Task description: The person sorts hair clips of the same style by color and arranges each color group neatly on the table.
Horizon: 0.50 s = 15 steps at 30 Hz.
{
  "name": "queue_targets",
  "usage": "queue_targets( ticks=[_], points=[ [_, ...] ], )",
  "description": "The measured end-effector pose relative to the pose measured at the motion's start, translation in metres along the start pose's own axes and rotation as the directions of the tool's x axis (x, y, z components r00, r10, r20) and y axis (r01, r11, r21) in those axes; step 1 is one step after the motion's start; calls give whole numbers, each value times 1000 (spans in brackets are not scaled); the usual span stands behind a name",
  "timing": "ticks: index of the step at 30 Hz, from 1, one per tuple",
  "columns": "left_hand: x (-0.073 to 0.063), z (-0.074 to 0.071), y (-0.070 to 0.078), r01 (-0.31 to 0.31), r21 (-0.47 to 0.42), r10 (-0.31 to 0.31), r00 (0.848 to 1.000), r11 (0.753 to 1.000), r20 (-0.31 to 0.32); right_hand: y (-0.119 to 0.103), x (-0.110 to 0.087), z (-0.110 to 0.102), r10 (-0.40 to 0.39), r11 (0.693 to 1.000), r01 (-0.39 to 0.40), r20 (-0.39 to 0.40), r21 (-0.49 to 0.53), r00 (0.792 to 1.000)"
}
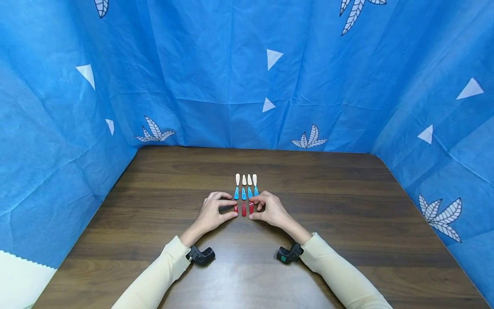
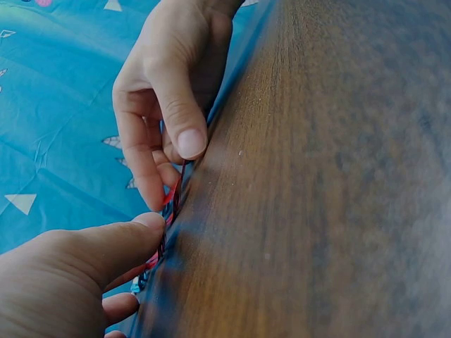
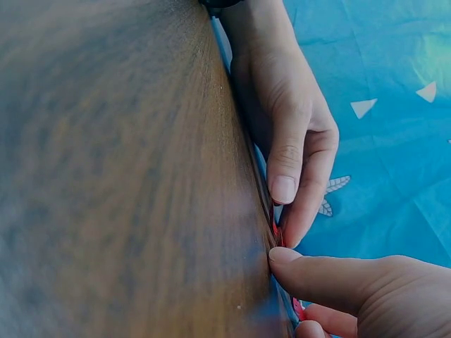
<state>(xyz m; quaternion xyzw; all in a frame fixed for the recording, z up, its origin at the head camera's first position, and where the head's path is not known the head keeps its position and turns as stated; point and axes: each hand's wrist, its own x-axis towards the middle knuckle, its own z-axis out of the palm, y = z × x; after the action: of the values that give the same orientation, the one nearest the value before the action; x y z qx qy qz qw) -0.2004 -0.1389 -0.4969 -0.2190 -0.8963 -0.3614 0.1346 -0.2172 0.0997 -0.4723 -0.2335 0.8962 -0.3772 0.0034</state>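
In the head view, red snap hair clips lie in a row nearest the person. My left hand (image 1: 211, 212) pinches the left red hair clip (image 1: 236, 209) lengthwise between thumb and index finger. The right red hair clip (image 1: 251, 208) sits between the thumb and index finger of my right hand (image 1: 272, 210), which pinches its ends. Between the hands lies a middle red hair clip (image 1: 244, 210), untouched. Both wrist views show the hands close together at table level, with the clips mostly hidden by fingers.
Beyond the red row lies a row of several blue hair clips (image 1: 244, 194), then a row of several cream hair clips (image 1: 244, 180). All rest on a brown wooden table (image 1: 328, 193). A blue patterned cloth (image 1: 204, 64) hangs behind it and along both sides.
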Motion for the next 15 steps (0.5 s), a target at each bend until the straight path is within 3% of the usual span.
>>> queue_targets(
  ticks=[15],
  points=[
    [0,-1,1,25,-38,-24,999,999,28,0,-4,0,-22,1000,22,-13,13,1000]
  ],
)
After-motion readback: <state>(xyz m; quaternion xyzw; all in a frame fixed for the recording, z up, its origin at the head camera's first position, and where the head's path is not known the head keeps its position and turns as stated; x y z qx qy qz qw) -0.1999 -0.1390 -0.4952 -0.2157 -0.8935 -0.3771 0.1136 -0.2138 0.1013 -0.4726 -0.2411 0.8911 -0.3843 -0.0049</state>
